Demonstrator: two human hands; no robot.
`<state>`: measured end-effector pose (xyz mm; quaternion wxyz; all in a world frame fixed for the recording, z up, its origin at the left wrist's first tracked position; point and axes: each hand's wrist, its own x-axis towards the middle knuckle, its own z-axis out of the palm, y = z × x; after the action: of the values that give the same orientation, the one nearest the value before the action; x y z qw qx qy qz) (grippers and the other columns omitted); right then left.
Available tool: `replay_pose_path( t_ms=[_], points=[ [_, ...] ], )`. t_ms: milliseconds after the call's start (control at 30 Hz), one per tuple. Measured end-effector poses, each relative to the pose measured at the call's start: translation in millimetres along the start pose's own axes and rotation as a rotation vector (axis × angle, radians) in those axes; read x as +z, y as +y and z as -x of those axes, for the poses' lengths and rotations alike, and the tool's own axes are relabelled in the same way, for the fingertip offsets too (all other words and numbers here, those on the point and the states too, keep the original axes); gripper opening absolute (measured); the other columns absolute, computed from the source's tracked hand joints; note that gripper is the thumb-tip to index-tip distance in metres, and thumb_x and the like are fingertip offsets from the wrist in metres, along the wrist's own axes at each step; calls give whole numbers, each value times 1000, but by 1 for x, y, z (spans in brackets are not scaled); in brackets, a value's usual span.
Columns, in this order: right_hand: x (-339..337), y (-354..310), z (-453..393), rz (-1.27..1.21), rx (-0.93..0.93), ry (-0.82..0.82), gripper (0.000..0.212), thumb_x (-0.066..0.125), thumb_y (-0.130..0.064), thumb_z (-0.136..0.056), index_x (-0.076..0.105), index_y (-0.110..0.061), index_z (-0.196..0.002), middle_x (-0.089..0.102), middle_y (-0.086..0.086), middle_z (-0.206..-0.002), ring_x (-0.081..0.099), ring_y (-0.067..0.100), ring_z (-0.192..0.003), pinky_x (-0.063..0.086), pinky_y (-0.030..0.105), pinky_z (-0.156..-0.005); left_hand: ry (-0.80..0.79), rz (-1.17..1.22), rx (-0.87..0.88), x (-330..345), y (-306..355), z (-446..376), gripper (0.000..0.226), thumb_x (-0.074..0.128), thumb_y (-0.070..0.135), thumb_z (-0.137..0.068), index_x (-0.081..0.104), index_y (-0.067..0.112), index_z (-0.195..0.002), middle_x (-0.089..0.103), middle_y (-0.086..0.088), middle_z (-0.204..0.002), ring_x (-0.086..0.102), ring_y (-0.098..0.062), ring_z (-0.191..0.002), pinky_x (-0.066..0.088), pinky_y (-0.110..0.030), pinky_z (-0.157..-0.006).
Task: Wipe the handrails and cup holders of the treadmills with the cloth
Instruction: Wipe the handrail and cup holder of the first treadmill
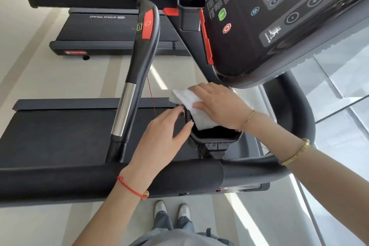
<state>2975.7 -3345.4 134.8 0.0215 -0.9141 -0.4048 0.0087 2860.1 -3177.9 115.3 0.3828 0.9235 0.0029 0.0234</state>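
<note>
Sneakers and grey trousers at the bottom of the view, so the person is standing right beside the near treadmill, reaching over its padded side handrail.

Right hand is pressed down on the white cloth, thumb and fingers bent over it, holding it against the far rim of the near cup holder. Part of the cloth hangs down into the cup holder, and the rest bunches up past the fingertips. Left hand isn't holding anything: fingers out fairly straight, tips touching the left edge of the cup holder, looks like it's just steadying things.

Moving outward: the curved inner handrail with the chrome sensor strip and red button sits just left of the hands, the console hangs over them on the right, and a second cup holder is on the far side of the console. Another treadmill sits beyond that.

As for progress, my guess is it's mid-task at best. This cup holder is being done right now, but honestly you can't tell from a still whether any rail has been wiped already, since nothing looks wet or streaky. The far cup holder, the rails and the other treadmill probably still need doing.
</note>
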Motion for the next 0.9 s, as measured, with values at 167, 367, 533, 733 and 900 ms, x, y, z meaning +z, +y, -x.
replay_pose_path(
  t_ms=[167,367,533,733,900],
  points=[
    [-1,2,33,-19,131,62,51,42,-37,-97,48,-1,-133,57,17,-120,55,37,-95,49,46,-88,-11,4,11,-1,0,1,56,46,51,-95,42,30,-147,57,13,-128,53,-4,-116,44,-25,-101],
    [-3,-16,63,-422,563,57,58,52,-28,-98,25,-5,-143,42,17,-129,55,35,-99,35,27,-72,-6,12,29,-1,0,0,53,46,49,-95,44,32,-146,60,13,-124,54,-4,-113,44,-25,-99],
    [-5,-14,76,-476,642,30,29,47,-32,-99,40,-6,-108,49,6,-90,46,23,-78,27,22,-54,-5,-1,46,0,0,0,50,49,44,-97,44,32,-145,60,13,-122,54,-3,-113,43,-22,-96],
    [-34,-3,99,-408,438,141,29,39,-37,-101,45,-9,-98,47,-2,-82,46,24,-78,33,35,-68,29,-28,52,-3,-3,3,48,42,41,-100,46,27,-145,61,11,-126,56,-5,-115,42,-18,-100],
    [-46,-6,115,-404,87,13,41,30,-43,-103,36,-25,-140,47,-9,-125,47,11,-109,36,22,-93,60,31,41,-8,-2,5,41,41,34,-103,51,24,-141,58,18,-118,47,10,-104,27,5,-86]
  ],
)
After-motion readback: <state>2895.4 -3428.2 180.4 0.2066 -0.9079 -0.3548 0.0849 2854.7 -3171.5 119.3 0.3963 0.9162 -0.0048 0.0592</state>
